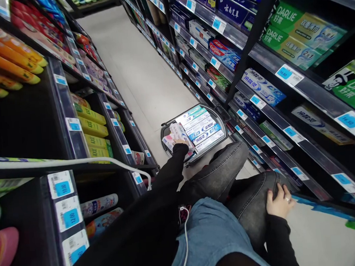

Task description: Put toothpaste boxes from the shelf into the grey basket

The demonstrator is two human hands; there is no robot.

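Note:
My left hand (181,141) reaches down into a dark-rimmed basket (221,115) on the floor. Its fingers are closed on a pink-and-white box (169,142), partly hidden by the hand and sleeve. Beside it in the basket lies another pale patterned box (179,131). Several white-and-blue toothpaste boxes (206,127) lie in rows on the basket's right side, with green-and-white ones at the far end. My right hand (280,202), a ring on one finger, rests on my right knee with its fingers apart and nothing in them.
Toothpaste shelves (288,70) with price tags run along the right, close to the basket. Shelves on the left hold yellow boxes (93,126) and orange tubes (7,47). A white cable (118,161) crosses the left side. The aisle floor (130,67) stretches ahead.

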